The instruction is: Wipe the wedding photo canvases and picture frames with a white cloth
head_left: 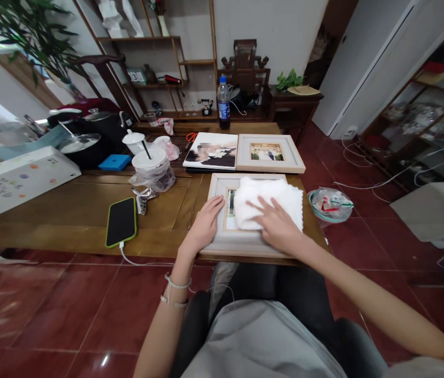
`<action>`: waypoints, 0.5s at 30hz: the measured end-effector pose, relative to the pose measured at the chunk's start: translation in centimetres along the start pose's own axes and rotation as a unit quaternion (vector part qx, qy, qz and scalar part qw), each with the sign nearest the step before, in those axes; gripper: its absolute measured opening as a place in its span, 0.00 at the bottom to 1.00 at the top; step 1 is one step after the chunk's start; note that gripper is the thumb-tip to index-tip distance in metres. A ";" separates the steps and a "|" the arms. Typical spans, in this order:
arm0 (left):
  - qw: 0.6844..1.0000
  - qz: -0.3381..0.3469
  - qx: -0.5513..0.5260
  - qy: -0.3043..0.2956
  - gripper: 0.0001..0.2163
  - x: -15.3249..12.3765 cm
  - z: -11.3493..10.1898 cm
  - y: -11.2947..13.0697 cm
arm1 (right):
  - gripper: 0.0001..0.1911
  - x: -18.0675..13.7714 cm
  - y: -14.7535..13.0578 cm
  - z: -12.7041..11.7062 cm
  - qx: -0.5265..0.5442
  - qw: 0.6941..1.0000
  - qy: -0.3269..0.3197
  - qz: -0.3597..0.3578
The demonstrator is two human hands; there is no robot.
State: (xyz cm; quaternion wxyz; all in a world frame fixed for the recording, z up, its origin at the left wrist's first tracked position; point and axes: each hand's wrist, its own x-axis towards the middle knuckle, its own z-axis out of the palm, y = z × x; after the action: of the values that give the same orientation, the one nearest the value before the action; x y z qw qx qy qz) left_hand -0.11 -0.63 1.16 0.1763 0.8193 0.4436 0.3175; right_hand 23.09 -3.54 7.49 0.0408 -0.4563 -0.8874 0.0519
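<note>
A pale picture frame (216,239) lies face up at the table's near edge, with part of a photo showing at its left. Over most of its middle and right side is a folded white cloth (271,197). My left hand (206,223) rests on the frame's left side, fingers stretched out along the border. On the cloth, my right hand (275,223) presses down with its fingers spread. Just behind lie a second framed photo (296,155) and a photo panel (216,139), side by side.
Left on the wooden table (83,210) are a charging phone (121,222), a bagged lidded cup (151,163), a blue box (114,162) and a long white box (20,181). A bottle (224,105) stands behind the photos. A lined bin (330,205) sits on the floor at right.
</note>
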 end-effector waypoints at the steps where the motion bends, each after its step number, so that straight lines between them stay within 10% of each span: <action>1: 1.000 0.000 0.000 0.001 0.21 0.0 0.0 0.0 | 0.31 1.1 1.1 0.1 -0.013 1.000 0.022 0.015; 8: 1.000 -0.004 -0.007 0.005 0.22 0.1 0.0 0.2 | 0.35 5.8 4.1 -0.2 -0.065 0.996 0.034 0.049; 15: 1.000 -0.024 -0.005 0.001 0.22 -0.1 0.2 0.1 | 0.28 -0.6 -1.6 -0.1 -0.022 0.996 -0.065 -0.058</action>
State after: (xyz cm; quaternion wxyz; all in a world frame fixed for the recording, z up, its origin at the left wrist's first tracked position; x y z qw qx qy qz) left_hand 0.04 -0.76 1.09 0.1875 0.8074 0.4613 0.3165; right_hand 22.19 -4.98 7.82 -0.0245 -0.4007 -0.9139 0.0592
